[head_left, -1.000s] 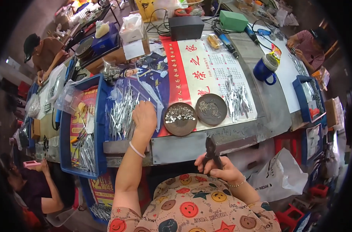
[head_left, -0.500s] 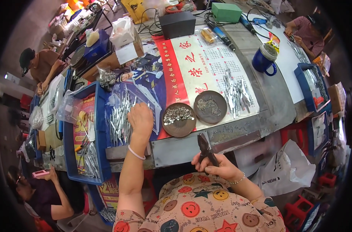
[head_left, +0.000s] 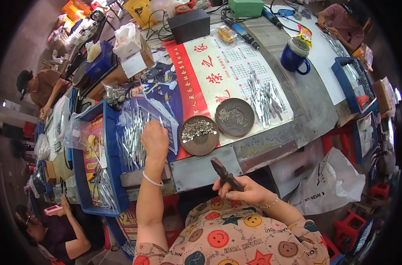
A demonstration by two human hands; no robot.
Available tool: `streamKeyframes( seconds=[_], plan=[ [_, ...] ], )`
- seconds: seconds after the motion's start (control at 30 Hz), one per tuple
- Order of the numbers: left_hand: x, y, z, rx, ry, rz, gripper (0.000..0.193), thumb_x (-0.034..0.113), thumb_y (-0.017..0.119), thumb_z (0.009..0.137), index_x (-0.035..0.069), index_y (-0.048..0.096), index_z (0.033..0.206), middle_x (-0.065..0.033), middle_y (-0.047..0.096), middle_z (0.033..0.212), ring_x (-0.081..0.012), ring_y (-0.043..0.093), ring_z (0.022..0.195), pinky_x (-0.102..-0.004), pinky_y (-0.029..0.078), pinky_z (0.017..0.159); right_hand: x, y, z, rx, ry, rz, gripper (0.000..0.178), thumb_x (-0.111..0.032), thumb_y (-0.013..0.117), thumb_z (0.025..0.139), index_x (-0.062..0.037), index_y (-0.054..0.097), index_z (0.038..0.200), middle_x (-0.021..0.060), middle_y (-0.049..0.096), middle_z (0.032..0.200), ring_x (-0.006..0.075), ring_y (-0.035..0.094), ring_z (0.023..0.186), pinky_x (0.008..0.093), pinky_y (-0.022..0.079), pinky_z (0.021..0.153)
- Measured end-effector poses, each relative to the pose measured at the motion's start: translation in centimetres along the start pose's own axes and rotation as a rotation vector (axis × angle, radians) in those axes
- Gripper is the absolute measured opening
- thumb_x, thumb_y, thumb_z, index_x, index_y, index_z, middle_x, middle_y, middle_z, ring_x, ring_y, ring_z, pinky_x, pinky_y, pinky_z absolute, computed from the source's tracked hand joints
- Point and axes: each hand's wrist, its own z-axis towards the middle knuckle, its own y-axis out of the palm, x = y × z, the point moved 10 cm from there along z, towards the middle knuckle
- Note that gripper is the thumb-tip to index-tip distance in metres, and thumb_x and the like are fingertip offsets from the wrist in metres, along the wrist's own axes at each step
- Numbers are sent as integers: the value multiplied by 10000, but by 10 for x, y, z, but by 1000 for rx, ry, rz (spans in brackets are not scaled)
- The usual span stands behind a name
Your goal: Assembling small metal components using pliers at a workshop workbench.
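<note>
My left hand (head_left: 155, 140) is closed, its fingertips bent down at the right side of a pile of slim silver metal pieces (head_left: 134, 139). A thin shiny tip shows by the fingers, but what they hold is mostly hidden. Dark-handled pliers (head_left: 223, 172) are gripped in my right hand (head_left: 247, 191), held in front of the table edge with the jaws pointing up and left. Between and beyond the hands stand two brown round dishes. The left dish (head_left: 199, 148) holds small shiny silver bits; the right dish (head_left: 236, 130) holds tiny thin metal parts.
A second pile of silver pieces (head_left: 266, 99) lies on the calendar sheet (head_left: 236, 57). At left stands a long blue tray (head_left: 110, 159) with more pieces. A blue lidded mug (head_left: 293, 57), a black box (head_left: 189, 26) and electric hand tools (head_left: 240, 33) are farther back. Other people sit around.
The pliers have tilted further left, and my right hand has turned slightly with them. My left hand stays at the metal pile, its fingers drawn in a little. The whole view has shifted slightly.
</note>
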Motion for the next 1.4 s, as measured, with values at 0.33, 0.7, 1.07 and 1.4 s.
streamKeyframes(
  seconds=[0.33,0.7,1.07,1.4],
  plan=[
    [-31,-54,-15,95,-239,-1043,80,70,580,952,-7,572,932,-84,683,862,-128,651,776,-238,503,692,-7,6,6,51,-64,-200,154,-132,635,909,-17,626,1010,92,545,1193,136,546,991,293,470,853],
    [-76,-66,-111,183,-317,-1678,158,34,524,974,12,534,1130,-87,632,901,-180,643,798,-306,534,739,-33,44,55,149,-250,-677,96,-13,665,796,12,682,887,114,561,1135,194,584,909,318,483,811],
    [-61,-63,-126,171,-15,-1713,116,68,551,985,-14,580,1063,-77,582,988,-117,559,815,-244,472,765,-51,77,101,186,-301,-1021,127,-38,709,796,21,662,899,134,581,1059,249,594,920,334,476,807],
    [-49,-33,-136,67,-43,-1856,184,192,519,1017,20,477,1070,-66,562,900,-113,549,759,-251,475,727,-7,71,124,-46,256,159,334,-297,620,936,36,612,915,149,554,1027,156,521,798,266,437,650]
  ],
)
